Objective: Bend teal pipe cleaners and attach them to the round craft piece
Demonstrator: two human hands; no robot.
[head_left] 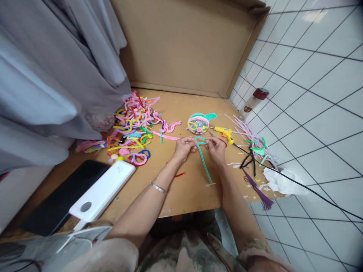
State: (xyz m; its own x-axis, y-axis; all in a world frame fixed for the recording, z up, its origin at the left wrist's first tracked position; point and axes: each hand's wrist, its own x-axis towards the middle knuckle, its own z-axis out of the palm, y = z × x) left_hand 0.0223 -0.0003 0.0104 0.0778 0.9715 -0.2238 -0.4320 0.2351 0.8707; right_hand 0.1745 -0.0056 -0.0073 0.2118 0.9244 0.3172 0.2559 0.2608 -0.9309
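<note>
Operation in hand, as judged from the pose: shaping the green stem [204,165]. It is above the middle of the table [141,185], its upper part bent between the hands and its long leg running toward the near edge. The left hand [184,148] pinches one side of the bend; the right hand [216,148] pinches the other. Both sets of fingers are narrow, closed on the stem.

A further bend calls for one hand to fix the corner while the other turns the leg, with light force.

Clearances: the disc [199,124] sits just beyond the hands. The glue gun [225,133] lies near the right hand, its cord [326,198] trailing right; avoid swinging that way. The pile [136,117] limits the far left. The board [193,45] closes the far side. The widest room is toward the near edge, left of the leg.
</note>
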